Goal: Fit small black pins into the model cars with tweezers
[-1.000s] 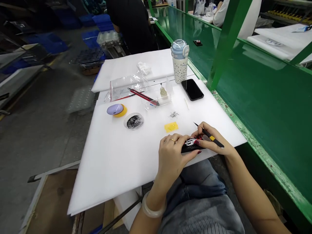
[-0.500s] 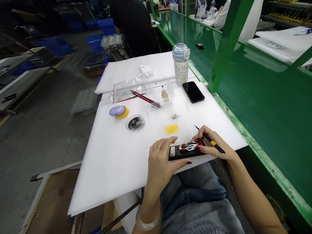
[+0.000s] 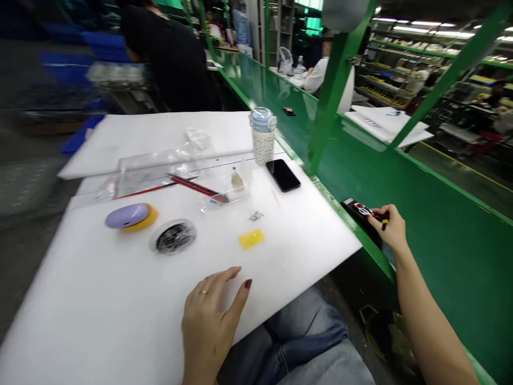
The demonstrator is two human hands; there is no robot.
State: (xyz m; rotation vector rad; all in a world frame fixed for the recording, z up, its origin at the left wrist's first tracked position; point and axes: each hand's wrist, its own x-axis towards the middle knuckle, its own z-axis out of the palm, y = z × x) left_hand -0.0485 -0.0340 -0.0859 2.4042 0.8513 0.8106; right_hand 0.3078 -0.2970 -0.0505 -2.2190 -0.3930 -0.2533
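My right hand [image 3: 391, 229] reaches out over the green belt and grips a small white, red and black model car [image 3: 364, 209] mounted on a black display base [image 3: 349, 201]. The same hand keeps black tweezers with a yellow band [image 3: 385, 221] tucked in it; their tip is hidden. Empty, with thumb and fingers apart, my left hand [image 3: 212, 315] rests at the front of the white table [image 3: 132, 310]. Beyond it are a yellow piece of tape [image 3: 251, 239], a scatter of tiny dark slivers [image 3: 256, 216] and a round clear dish [image 3: 175, 237] of black bits.
A purple rounded case [image 3: 128, 215], red-and-black tools [image 3: 198, 188], a small bottle [image 3: 236, 181], a phone [image 3: 283, 175] and a blue-lidded cup [image 3: 263, 136] stand or lie on the table. A green post [image 3: 326, 107] rises beside the belt [image 3: 433, 214]. Another model [image 3: 288, 112] sits farther along it.
My right hand has carried the model car on its base rightward from the table to the belt, tweezers still in hand. My left hand has come off the base. The view has shifted right.
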